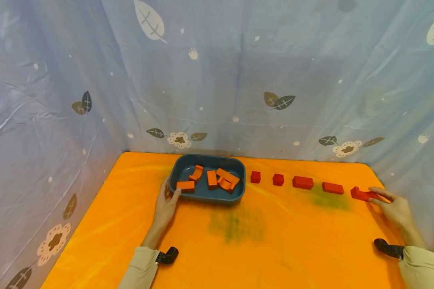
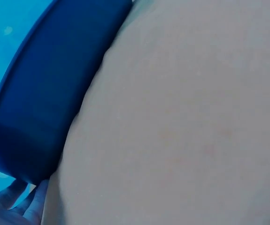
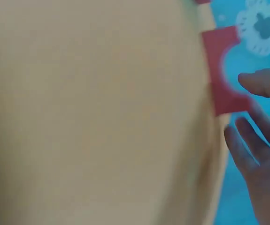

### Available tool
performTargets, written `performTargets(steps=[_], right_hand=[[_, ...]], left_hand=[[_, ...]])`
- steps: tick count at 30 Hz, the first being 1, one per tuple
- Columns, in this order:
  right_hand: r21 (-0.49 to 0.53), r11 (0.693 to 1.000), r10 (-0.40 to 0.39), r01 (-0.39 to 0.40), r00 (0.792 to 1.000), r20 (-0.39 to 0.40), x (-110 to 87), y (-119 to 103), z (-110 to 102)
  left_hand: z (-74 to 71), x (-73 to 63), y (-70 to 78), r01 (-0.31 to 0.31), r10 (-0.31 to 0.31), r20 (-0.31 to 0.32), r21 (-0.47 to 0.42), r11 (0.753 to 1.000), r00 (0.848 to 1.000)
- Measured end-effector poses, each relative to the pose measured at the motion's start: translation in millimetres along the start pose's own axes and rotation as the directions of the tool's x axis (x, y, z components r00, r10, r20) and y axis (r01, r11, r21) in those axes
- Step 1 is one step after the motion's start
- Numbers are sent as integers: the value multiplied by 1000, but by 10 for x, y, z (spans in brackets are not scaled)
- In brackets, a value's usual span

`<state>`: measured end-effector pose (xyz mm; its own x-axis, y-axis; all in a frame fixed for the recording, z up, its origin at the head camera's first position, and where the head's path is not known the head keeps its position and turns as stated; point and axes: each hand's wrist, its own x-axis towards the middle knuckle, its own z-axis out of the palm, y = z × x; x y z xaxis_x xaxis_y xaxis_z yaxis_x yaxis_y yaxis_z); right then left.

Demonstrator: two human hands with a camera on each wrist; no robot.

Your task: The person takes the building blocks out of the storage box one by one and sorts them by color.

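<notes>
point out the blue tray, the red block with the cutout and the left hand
Blue tray point(image 1: 205, 199), head view, near wall
Red cutout block point(image 3: 215, 70), right wrist view, solid back
Left hand point(image 1: 166, 204), head view, back of the hand

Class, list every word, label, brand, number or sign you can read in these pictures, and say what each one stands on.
None: no readable text shows in any view.
Red blocks, orange blocks and blue tray: no lettering visible.
Patterned curtain: only printed leaves, flowers and small shapes.
Black wrist devices: too small to tell whether they carry any marking.
</notes>
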<state>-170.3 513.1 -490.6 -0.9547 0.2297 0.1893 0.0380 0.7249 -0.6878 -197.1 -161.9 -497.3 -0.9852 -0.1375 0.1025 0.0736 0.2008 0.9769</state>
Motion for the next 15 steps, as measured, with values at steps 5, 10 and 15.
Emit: performTargets(steps=[5, 10, 15], right_hand=[[-73, 988, -136, 133, 990, -36, 84, -367, 31], [-178, 929, -331, 323, 944, -15, 171, -1085, 253], [-109, 857, -509, 503, 860, -33, 115, -1919, 770]], left_hand=[[10, 2, -10, 3, -3, -1, 2, 1000, 1000], [19, -1, -2, 0, 0, -11, 3, 1000, 1000], [4, -7, 20, -9, 9, -14, 2, 1000, 1000]])
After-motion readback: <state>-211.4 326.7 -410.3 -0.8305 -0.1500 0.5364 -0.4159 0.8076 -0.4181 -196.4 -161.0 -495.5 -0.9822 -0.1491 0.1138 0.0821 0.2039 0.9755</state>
